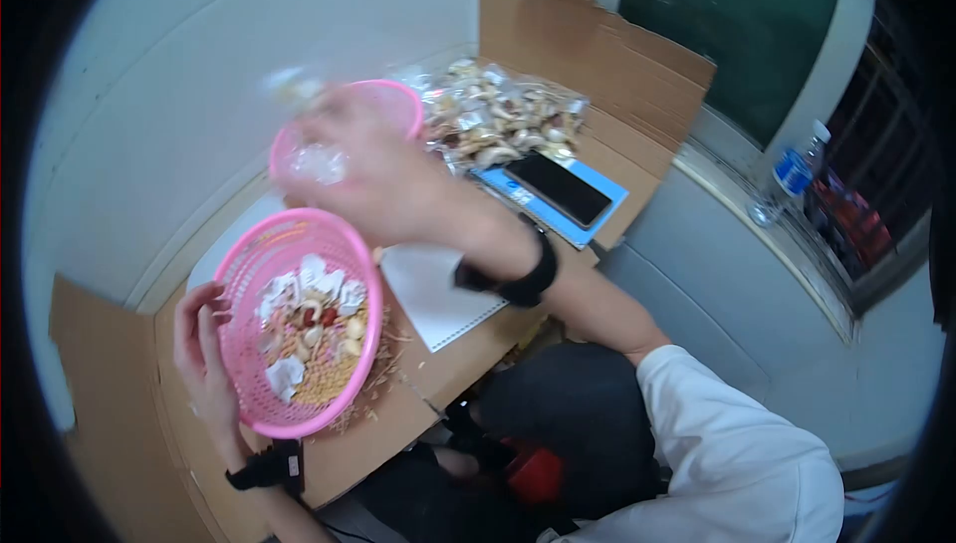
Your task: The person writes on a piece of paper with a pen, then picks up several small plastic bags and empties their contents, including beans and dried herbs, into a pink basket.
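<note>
My left hand (207, 359) grips the side of a pink plastic basket (373, 329), which is tilted towards me. Inside the basket lie yellowish beans, white crumpled pieces, a few red bits and pale curved pieces. My right hand (349, 149), smeared by motion, is over a second pink basket (406, 105) behind the first. A blurred, pale, clear-looking packet (294, 88) shows at its fingertips; I cannot tell whether the fingers hold it. Some clear plastic (319, 161) shows in the second basket, partly hidden by the hand.
Several clear bags of pale curved pieces (498, 115) are piled at the back by a cardboard flap (597, 55). Beside them a phone (558, 187) rests on a blue booklet (607, 194). White spiral-bound paper (438, 294) lies on the cardboard-topped table (398, 423). A water bottle (794, 172) stands on the windowsill.
</note>
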A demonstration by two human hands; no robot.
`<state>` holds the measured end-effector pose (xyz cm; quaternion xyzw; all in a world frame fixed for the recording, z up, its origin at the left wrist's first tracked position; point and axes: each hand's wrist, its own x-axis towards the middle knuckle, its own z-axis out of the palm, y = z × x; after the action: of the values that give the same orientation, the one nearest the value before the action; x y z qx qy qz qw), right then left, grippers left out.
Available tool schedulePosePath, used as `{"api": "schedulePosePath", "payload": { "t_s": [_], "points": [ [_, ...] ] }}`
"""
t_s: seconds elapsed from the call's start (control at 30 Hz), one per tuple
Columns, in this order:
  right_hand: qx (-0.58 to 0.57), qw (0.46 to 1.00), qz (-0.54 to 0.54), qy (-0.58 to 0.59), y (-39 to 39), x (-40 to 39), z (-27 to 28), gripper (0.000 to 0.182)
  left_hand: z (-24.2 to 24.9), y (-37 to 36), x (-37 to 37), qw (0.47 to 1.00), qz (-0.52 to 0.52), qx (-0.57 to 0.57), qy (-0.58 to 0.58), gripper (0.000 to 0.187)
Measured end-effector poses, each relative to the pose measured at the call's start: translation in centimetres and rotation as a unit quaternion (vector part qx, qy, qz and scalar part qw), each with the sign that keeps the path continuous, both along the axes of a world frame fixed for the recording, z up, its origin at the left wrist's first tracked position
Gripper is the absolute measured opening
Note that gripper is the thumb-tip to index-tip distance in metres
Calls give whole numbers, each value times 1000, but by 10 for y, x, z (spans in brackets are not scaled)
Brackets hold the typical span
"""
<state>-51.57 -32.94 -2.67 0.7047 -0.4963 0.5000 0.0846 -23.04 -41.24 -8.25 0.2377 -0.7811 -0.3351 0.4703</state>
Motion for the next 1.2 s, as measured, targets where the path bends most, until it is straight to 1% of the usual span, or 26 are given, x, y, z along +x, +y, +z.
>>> {"api": "schedulePosePath", "payload": {
  "t_s": [0.03,0.07,0.1,0.17,0.2,0.23,0.27,0.33,0.4,0.47,0.5,0.53,0.57,0.6,0.63,0.67,0.7,0.77,0.83,0.9,0.93,1.0,1.03,1.1,1.17,1.2],
  "points": [
    [-13,999,43,-11,-1,23,-3,58,0,1,-1,999,8,24,20,34],
    [-42,998,37,7,-3,45,-9,59,1,-1,1,999,-12,33,9,44],
    [-71,997,34,25,-3,64,-15,60,1,-2,0,999,-17,33,6,44],
    [-39,994,105,17,1,91,-27,63,-1,-5,1,983,-67,138,105,48],
    [-37,994,97,14,4,101,-33,63,-11,-13,10,966,-126,158,164,52],
    [-9,994,102,39,7,110,-40,61,-19,-19,21,965,-134,161,160,52],
    [20,992,107,64,9,115,-45,60,-20,-18,25,977,-60,170,117,54],
    [-1,992,106,74,5,119,-58,57,-24,-19,31,986,54,155,24,55],
    [-20,989,118,82,9,117,-56,55,-20,-15,26,983,51,175,23,57],
    [82,975,204,15,10,109,-47,46,-22,-22,29,980,49,192,19,58],
    [83,976,202,14,10,104,-39,46,-26,-34,35,979,-4,201,43,59],
    [87,978,181,-60,11,99,-32,43,-33,-42,40,974,-57,209,68,61],
    [92,974,155,-134,13,95,-29,40,-34,-39,39,973,-62,213,67,61],
    [95,975,145,-138,9,94,-33,40,-34,-33,37,982,15,180,57,63],
    [-15,985,104,-137,-2,94,-40,36,-34,-29,34,985,86,145,43,66],
    [-124,982,57,-132,-8,91,-47,32,-40,-40,46,985,62,160,0,67],
    [-120,983,37,-136,-9,88,-51,32,-42,-41,47,985,45,167,-9,67],
    [-1,992,105,-70,-7,85,-51,30,-47,-44,49,987,79,139,-33,65],
    [14,995,85,-48,0,82,-48,31,-51,-51,52,989,80,117,-51,63],
    [24,997,72,-25,4,82,-48,32,-38,-51,56,984,-7,-55,-168,61],
    [55,996,72,-1,5,83,-49,30,-33,-50,57,983,-8,-55,-173,61],
    [82,994,73,24,3,85,-49,28,-18,-31,42,962,-20,-92,-256,56],
    [107,989,101,13,-2,90,-51,24,-15,-16,29,962,-19,-94,-257,56],
    [132,983,126,-2,-6,96,-53,19,-5,23,-10,992,49,-87,-78,49],
    [109,961,202,-157,-5,97,-51,13,-4,14,-3,989,82,-92,-77,49],
    [109,961,198,-160,-7,99,-53,13,-6,4,6,985,120,-97,-72,49]
  ]
}}
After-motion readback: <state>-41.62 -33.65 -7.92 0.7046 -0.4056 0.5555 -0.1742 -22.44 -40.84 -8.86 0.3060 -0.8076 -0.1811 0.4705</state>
